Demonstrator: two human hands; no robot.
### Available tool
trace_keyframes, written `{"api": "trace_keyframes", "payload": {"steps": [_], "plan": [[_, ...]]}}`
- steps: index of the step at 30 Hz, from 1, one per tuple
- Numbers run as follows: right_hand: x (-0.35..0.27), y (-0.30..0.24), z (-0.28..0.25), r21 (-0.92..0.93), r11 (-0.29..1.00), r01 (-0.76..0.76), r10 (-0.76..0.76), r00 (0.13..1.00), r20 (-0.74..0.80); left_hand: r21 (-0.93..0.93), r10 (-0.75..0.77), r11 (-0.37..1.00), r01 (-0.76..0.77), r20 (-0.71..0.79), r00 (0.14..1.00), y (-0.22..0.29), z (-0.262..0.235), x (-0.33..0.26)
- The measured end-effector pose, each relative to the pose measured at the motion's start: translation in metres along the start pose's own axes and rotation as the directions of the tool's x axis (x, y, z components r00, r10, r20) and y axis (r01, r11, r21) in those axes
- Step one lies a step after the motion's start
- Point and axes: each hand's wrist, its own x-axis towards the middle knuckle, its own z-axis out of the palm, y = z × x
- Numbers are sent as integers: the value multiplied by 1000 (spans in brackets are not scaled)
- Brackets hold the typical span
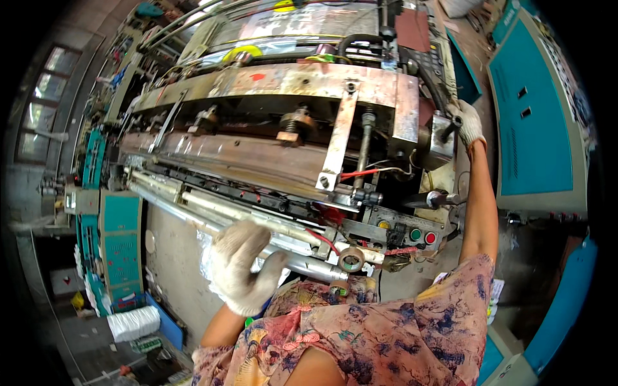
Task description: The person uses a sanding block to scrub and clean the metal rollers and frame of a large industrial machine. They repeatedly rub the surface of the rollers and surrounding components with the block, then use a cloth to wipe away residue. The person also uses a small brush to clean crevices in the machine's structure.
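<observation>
My left hand [243, 267], in a white knit glove, hovers over a long metal roller [309, 265] at the front of a large machine. Its fingers bend forward with the thumb apart, and nothing shows between them. Far to the right, my right hand [470, 123], gloved too, reaches to the machine's side beside a metal block [440, 145] with a dark rod. Its fingertips are mostly hidden there, so I cannot see what they grip. A heavy metal crossbar [277, 83] spans the machine above a brownish bar [238, 157].
A panel [412, 230] with green, red and yellow buttons sits near my body. A tape roll [351, 258] is by the roller's end. Teal cabinets stand right [534, 109] and left [121, 244]. A white bundle [133, 323] lies on the left floor. Red wires [364, 172] hang exposed.
</observation>
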Motion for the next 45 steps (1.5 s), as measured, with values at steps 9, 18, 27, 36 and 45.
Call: {"api": "trace_keyframes", "payload": {"steps": [9, 18, 27, 36, 45], "plan": [[-139, -85, -73, 660, 745, 97, 247, 879, -407, 40, 94, 994, -98, 106, 990, 0, 15, 11], [-293, -184, -79, 664, 713, 226, 9, 944, -331, -129, 33, 991, -30, 21, 999, 0, 13, -1], [-285, -256, -108, 684, 642, 345, -60, 913, -405, -516, -316, -87, 852, 825, 467, 33, 72, 0], [-171, -306, -108, 392, 816, 425, -471, 882, 23, -539, -363, -186, 821, 815, 453, 28, 81, 3], [-3, -313, -39, -242, 840, 486, -437, 869, 231, -557, -442, -100, 824, 767, 465, 32, 79, 7]]}}
